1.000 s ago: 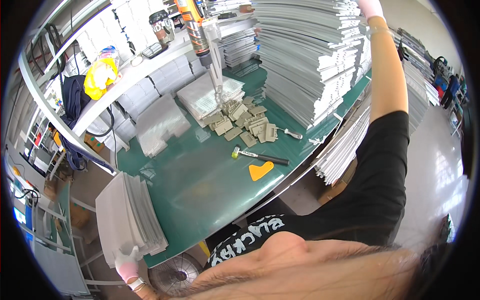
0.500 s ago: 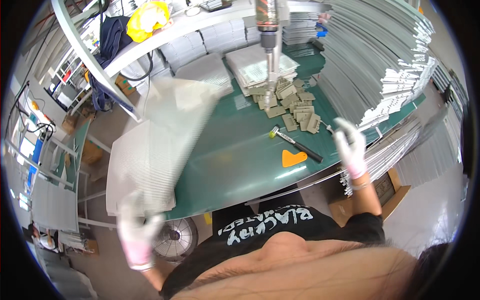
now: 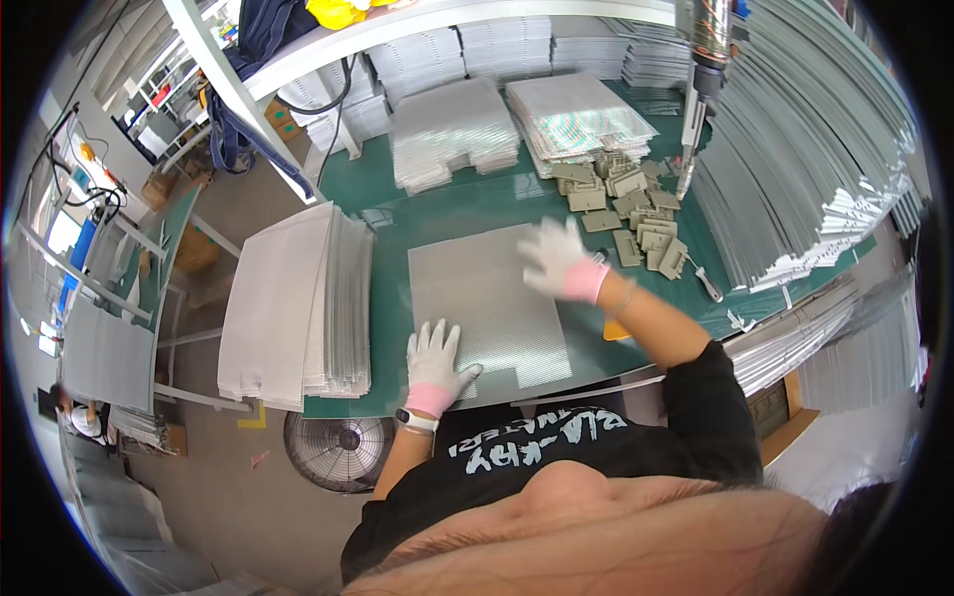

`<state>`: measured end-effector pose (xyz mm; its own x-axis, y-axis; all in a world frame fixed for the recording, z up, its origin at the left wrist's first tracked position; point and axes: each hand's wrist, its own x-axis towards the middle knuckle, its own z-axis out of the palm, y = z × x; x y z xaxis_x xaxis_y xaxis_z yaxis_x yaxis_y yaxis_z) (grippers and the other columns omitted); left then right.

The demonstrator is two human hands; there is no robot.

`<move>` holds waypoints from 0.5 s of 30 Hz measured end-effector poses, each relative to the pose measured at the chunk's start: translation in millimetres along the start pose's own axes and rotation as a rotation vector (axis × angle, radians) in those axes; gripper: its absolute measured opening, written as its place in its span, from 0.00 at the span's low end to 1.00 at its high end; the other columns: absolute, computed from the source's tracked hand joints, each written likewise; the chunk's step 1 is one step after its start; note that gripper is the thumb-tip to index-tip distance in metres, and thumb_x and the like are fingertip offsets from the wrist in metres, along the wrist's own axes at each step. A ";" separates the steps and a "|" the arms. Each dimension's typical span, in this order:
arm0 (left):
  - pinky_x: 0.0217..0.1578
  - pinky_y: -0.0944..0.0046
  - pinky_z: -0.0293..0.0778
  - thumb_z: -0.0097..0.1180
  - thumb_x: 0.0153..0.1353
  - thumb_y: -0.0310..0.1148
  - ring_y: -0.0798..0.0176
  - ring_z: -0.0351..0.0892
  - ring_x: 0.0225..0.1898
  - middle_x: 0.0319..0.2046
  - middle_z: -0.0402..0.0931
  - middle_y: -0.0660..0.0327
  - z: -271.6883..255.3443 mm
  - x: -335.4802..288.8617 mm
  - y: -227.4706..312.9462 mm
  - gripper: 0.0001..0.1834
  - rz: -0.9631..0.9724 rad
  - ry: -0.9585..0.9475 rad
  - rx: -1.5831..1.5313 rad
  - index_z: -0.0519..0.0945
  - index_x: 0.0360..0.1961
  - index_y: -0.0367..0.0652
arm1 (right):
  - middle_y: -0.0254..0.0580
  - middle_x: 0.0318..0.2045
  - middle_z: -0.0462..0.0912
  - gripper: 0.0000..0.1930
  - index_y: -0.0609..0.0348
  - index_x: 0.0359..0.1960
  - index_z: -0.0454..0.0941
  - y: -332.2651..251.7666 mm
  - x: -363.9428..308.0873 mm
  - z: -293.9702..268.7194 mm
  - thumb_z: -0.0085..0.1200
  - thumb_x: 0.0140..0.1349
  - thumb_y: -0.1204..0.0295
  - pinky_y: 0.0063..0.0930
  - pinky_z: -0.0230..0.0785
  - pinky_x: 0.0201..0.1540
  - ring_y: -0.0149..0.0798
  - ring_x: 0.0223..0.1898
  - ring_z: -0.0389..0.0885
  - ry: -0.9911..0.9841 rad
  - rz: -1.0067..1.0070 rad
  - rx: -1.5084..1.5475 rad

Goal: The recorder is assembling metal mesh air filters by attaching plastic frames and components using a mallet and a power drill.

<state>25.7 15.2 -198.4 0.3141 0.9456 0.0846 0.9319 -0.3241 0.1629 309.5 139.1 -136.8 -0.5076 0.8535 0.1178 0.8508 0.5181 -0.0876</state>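
A flat grey mesh sheet with a notch in its near edge lies on the green table in front of me. My left hand, in a white glove with a pink cuff, rests on the sheet's near left corner, fingers spread. Over its far right edge is my right hand, gloved alike, with fingers apart and slightly blurred; whether it touches the sheet I cannot tell. Neither hand grips anything. To the left stands a stack of similar mesh sheets. A yellow scraper shows partly beneath my right forearm.
A pile of grey-beige plates lies right of the sheet, near a screwdriver. A power driver hangs above them. Two sheet stacks stand behind. Long grey strips are heaped at the right. A floor fan stands below.
The mesh sheet that was blurred in motion at the left now lies flat on the table. My left hand has moved right onto it, and my right hand has moved left. The view has shifted.
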 end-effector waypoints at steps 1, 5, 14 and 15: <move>0.70 0.41 0.49 0.59 0.56 0.58 0.45 0.53 0.71 0.70 0.58 0.50 5.7 1.5 -7.3 0.43 -0.016 -0.006 0.076 0.66 0.67 0.43 | 0.55 0.62 0.69 0.28 0.54 0.59 0.73 15.6 26.2 -12.9 0.53 0.59 0.54 0.64 0.48 0.68 0.57 0.67 0.63 0.157 0.021 0.036; 0.71 0.40 0.43 0.58 0.57 0.58 0.44 0.52 0.72 0.70 0.57 0.49 6.0 12.4 -6.2 0.43 -0.040 0.000 -0.009 0.65 0.68 0.43 | 0.58 0.60 0.73 0.27 0.55 0.60 0.71 73.4 141.8 -44.7 0.52 0.62 0.56 0.48 0.65 0.63 0.61 0.60 0.72 0.524 0.271 0.207; 0.72 0.40 0.42 0.58 0.58 0.57 0.41 0.51 0.72 0.70 0.57 0.47 6.2 14.6 -11.0 0.43 -0.052 -0.026 -0.054 0.64 0.68 0.42 | 0.54 0.55 0.78 0.24 0.52 0.61 0.73 70.7 242.7 -75.3 0.54 0.61 0.69 0.43 0.72 0.57 0.54 0.57 0.78 0.012 0.534 -0.105; 0.72 0.40 0.42 0.58 0.58 0.57 0.41 0.51 0.72 0.70 0.57 0.47 7.7 13.8 -11.1 0.43 -0.046 -0.014 -0.056 0.64 0.68 0.42 | 0.53 0.53 0.80 0.23 0.53 0.59 0.75 64.8 239.8 -78.0 0.55 0.60 0.69 0.40 0.72 0.57 0.52 0.57 0.78 0.335 0.386 0.061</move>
<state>21.0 32.0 -206.6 0.2742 0.9596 0.0624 0.9339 -0.2812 0.2210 253.5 373.0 -37.1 -0.0779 0.9239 0.3747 0.9532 0.1791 -0.2436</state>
